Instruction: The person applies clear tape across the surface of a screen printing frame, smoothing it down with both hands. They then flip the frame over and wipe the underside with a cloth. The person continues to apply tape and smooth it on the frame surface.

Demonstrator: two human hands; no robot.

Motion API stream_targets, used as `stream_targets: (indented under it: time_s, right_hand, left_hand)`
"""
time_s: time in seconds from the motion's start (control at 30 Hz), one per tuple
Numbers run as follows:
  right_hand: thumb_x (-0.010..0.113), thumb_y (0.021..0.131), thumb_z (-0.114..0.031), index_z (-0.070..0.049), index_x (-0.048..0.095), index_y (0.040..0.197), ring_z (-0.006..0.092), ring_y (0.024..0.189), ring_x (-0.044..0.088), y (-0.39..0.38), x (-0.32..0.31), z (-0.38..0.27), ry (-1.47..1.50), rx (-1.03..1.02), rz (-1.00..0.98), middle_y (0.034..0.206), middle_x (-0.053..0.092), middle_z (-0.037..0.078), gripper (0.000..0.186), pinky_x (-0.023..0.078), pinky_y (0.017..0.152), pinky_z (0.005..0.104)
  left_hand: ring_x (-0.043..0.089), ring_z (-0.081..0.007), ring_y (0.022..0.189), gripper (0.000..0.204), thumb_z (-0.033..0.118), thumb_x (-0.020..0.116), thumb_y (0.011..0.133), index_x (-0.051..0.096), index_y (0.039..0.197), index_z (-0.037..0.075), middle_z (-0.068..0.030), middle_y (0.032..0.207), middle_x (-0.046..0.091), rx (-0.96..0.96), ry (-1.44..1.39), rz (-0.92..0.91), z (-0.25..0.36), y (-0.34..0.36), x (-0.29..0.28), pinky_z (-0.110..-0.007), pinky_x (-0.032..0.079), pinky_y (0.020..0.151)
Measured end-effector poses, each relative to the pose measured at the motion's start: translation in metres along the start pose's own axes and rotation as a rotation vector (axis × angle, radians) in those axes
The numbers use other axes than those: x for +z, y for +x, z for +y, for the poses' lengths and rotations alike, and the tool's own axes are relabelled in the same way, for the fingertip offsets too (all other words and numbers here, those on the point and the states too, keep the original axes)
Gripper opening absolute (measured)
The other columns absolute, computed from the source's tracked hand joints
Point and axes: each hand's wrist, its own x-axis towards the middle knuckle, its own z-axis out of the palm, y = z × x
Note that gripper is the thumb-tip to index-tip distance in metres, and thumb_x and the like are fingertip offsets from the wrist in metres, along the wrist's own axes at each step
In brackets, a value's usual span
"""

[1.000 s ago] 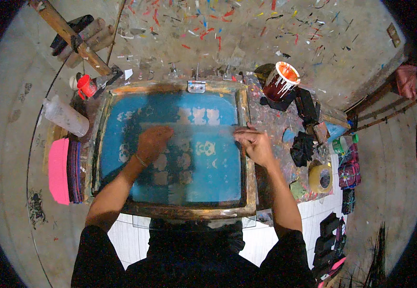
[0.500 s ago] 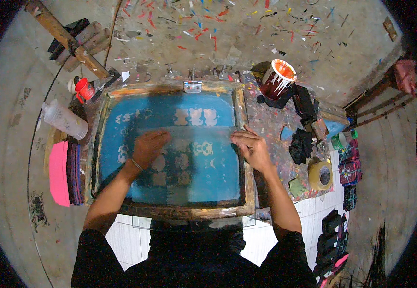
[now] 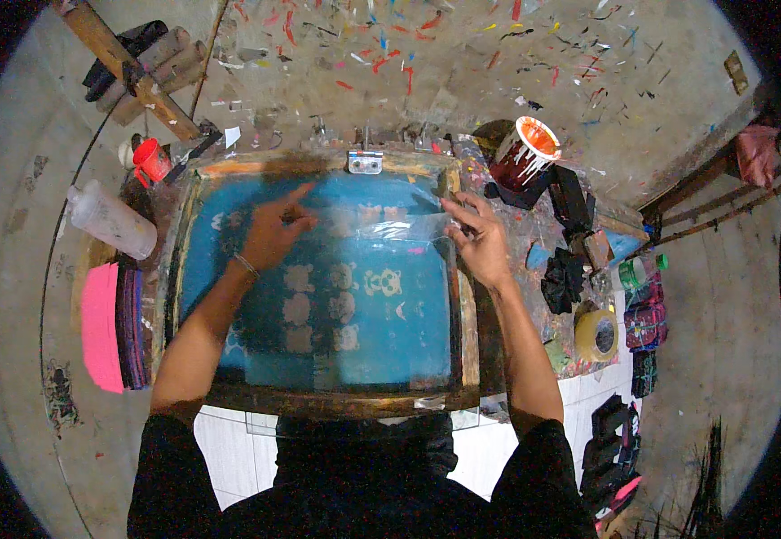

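Note:
A strip of clear tape (image 3: 392,228) stretches between my hands above the far half of a blue printing screen (image 3: 408,355). Pale bear shapes run in rows across its mesh, and a worn wooden frame (image 3: 469,350) surrounds it. My left hand (image 3: 275,229) pinches the strip's left end, its index finger pointing away from me. At the right side of the frame, my right hand (image 3: 480,235) grips the other end between thumb and fingers. Glare lies on the strip, so I cannot tell whether it touches the mesh. A metal hinge clamp (image 3: 364,163) holds the frame's far edge.
Right of the frame are a paint-streaked tub (image 3: 535,142), a black crumpled cloth (image 3: 563,280) and a tape roll (image 3: 596,336). On the left stand a cloudy plastic bottle (image 3: 114,222), a red cup (image 3: 151,162) and a stack of pink and dark pieces (image 3: 105,328).
Both hands have moved away from me across the screen, carrying the tape strip toward the hinge clamp. My left index finger now stretches out.

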Motion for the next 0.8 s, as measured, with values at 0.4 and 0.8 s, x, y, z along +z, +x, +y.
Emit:
stream_targets:
  time_s: [0.4, 0.8]
  right_hand:
    - [0.064, 0.091, -0.007, -0.001, 0.072, 0.102, 0.0124, 0.085, 0.065, 0.006, 0.002, 0.034, 0.305, 0.217, -0.096, 0.092, 0.073, 0.007, 0.014, 0.05, 0.081, 0.0268]
    - [0.071, 0.084, -0.019, -0.007, 0.063, 0.098, 0.0333, 0.079, 0.063, 0.013, 0.024, 0.031, -0.278, -0.019, -0.025, 0.079, 0.067, 0.013, 0.02, 0.048, 0.077, 0.0439]
  left_hand:
    - [0.065, -0.0173, 0.071, 0.015, 0.013, 0.065, 0.09, 0.069, 0.093, -0.001, -0.0061, 0.077, 0.066, 0.063, -0.069, 0.015, -0.03, 0.006, -0.003, -0.03, 0.051, 0.073]
    - [0.063, -0.0123, 0.064, 0.012, 0.011, 0.068, 0.089, 0.06, 0.097, 0.006, -0.0047, 0.071, 0.064, -0.115, -0.039, 0.192, -0.021, 0.011, 0.017, -0.027, 0.05, 0.063]
